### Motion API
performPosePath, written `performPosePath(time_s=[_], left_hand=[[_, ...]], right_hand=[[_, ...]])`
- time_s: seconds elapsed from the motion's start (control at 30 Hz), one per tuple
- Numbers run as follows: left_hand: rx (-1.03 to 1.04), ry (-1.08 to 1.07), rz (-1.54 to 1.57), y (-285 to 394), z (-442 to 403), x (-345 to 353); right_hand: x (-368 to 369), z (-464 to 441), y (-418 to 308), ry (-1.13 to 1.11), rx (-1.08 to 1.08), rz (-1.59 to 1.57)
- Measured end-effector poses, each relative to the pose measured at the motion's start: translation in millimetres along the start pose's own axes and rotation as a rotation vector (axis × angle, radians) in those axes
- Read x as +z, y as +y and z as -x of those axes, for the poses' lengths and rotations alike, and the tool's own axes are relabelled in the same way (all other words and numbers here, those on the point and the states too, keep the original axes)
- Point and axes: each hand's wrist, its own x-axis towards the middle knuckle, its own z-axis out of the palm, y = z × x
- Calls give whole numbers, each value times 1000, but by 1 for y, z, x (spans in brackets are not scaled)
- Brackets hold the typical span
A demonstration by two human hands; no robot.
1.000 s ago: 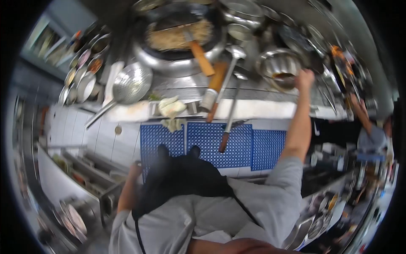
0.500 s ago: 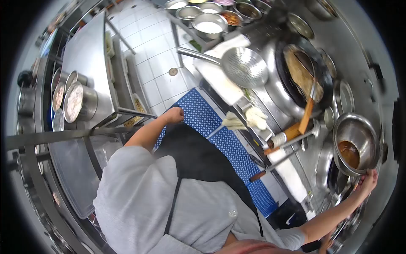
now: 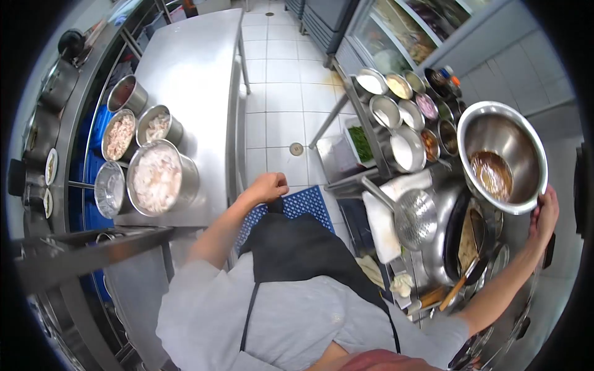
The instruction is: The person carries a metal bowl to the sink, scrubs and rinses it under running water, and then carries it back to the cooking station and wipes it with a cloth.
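My right hand [image 3: 544,213] grips the rim of a steel mixing bowl [image 3: 523,139], which is tilted and holds a little brown liquid [image 3: 492,176]. The bowl is up over the far end of the stove, beside the wok [image 3: 456,238]. My left hand [image 3: 269,187] is curled closed in front of the black apron [image 3: 297,247], with nothing visible in it. Below the bowl, a perforated strainer [image 3: 416,219] lies across a white cloth [image 3: 387,235]. A wooden-handled ladle [image 3: 461,287] rests in the wok.
To the left, a steel table [image 3: 192,62] bears several metal pots, one with pale meat in water [image 3: 158,176]. Ahead right, a rack [image 3: 346,105] carries several ingredient bowls. Beyond stands a glass-fronted fridge [image 3: 402,37]. A blue mat [image 3: 309,207] covers part of the tiled floor.
My view has turned right, toward the ingredient rack and fridge. My right hand has carried the bowl forward from beside the wok, past the stove's far end. My left hand stays closed.
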Motion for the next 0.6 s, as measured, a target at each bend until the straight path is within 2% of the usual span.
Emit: performPosePath(time_s=[0.07,0.17,0.23,0.27,0.3,0.47,0.6], left_hand=[[17,63,28,5,0,-32],[48,182,63,10,-5,-71],[5,242,224,11,-5,-89],[-2,253,306,11,-10,-95],[12,277,352,9,-15,-99],[-42,374,562,7,-42,-135],[-43,412,640,-5,-91,-171]], right_hand=[[56,-64,7,-98,-70,-60],[177,-81,-45,-188,-86,-84],[252,-99,-58,-179,-137,-216],[275,-97,-77,-246,-102,-116],[307,-106,-83,-254,-107,-167],[454,-160,-78,-357,-190,-197],[555,-198,-65,-462,-129,-242]])
